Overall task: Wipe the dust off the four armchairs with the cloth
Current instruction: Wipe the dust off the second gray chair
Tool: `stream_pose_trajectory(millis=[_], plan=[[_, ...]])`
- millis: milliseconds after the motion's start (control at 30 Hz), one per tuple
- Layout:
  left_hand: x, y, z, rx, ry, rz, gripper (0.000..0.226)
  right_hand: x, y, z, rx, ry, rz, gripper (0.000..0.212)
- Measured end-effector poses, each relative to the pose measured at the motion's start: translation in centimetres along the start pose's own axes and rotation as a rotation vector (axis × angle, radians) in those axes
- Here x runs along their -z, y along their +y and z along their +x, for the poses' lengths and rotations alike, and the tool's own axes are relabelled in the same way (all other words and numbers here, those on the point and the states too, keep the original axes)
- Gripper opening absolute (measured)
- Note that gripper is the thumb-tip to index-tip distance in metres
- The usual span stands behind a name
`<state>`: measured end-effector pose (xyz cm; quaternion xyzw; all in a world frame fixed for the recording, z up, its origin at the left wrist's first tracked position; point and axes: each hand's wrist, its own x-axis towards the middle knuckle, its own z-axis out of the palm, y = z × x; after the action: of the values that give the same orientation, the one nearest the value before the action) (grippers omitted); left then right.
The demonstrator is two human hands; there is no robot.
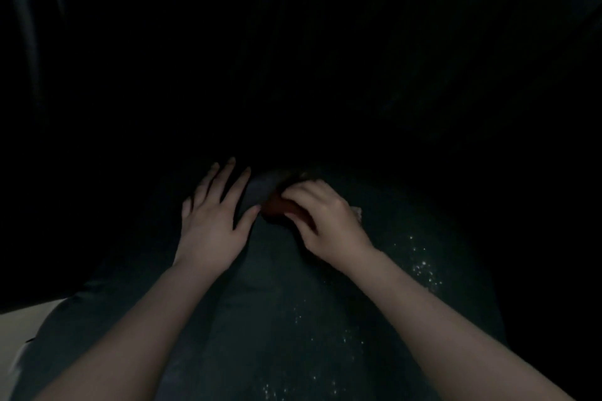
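Observation:
The view is very dark. A dark green armchair seat (270, 296) fills the lower middle, with pale dust specks scattered on its right side. My left hand (213, 221) lies flat on the seat with fingers spread. My right hand (325, 215) grips a bunched reddish-brown cloth (277, 205) and presses it onto the seat near the back. The two hands sit close together, thumb tips almost touching the cloth. The armchair's backrest (293, 58) rises behind as a nearly black surface.
A pale strip of floor (19, 335) shows at the lower left beside the chair. The armrests at the left and right are lost in darkness.

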<state>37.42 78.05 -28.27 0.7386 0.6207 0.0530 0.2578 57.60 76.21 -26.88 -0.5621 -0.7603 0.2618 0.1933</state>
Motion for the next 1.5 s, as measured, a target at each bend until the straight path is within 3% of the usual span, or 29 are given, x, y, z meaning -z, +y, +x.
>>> stream_pose_trajectory(millis=[100, 233, 300, 400, 567, 667, 900, 1000, 1200, 1300, 1433, 1500], plan=[[0.6, -0.1, -0.4, -0.031, -0.011, -0.039, 0.073, 2.3, 2.3, -2.9, -0.056, 0.06, -0.073, 0.028], [1.0, -0.8, -2.2, -0.096, 0.063, -0.027, 0.07, 5.2, 7.1, -3.3, -0.43, 0.297, -0.142, 0.027], [0.9, -1.1, -3.6, -0.101, 0.098, -0.017, 0.066, 4.6, 7.1, -2.4, -0.511, 0.358, -0.138, 0.028], [0.6, -1.5, -5.6, -0.085, 0.137, -0.009, 0.061, 1.5, 4.0, -1.4, -0.416, 0.332, -0.122, 0.028], [0.3, -2.2, -8.5, -0.024, 0.166, -0.002, 0.06, -2.1, -1.1, -6.2, -0.089, 0.11, -0.064, 0.029], [0.1, -2.9, -10.3, -0.006, 0.168, 0.011, 0.059, -1.4, -0.8, -9.4, 0.008, -0.006, -0.064, 0.031], [-0.9, -4.0, -13.9, 0.034, 0.155, 0.027, 0.059, -1.5, 0.1, -5.4, -0.34, 0.306, -0.11, 0.031], [-1.3, -4.1, -14.2, 0.035, 0.158, 0.029, 0.059, -4.3, -3.2, -4.2, -0.221, 0.29, -0.091, 0.03], [-1.0, -4.7, -14.3, 0.014, 0.111, -0.001, 0.062, -5.1, -5.0, -10.8, 0.087, -0.012, -0.055, 0.03], [-0.7, -5.3, -15.2, -0.006, 0.11, 0.011, 0.061, -3.4, -3.6, -10.9, 0.029, 0.005, -0.114, 0.031], [-0.4, -6.2, -16.9, 0.034, 0.13, 0.016, 0.06, -3.5, -3.9, -6.7, -0.224, 0.213, -0.151, 0.032], [-0.4, -6.8, -17.6, 0.046, 0.138, 0.03, 0.06, -5.1, -5.6, -4.8, -0.259, 0.246, -0.137, 0.033]])
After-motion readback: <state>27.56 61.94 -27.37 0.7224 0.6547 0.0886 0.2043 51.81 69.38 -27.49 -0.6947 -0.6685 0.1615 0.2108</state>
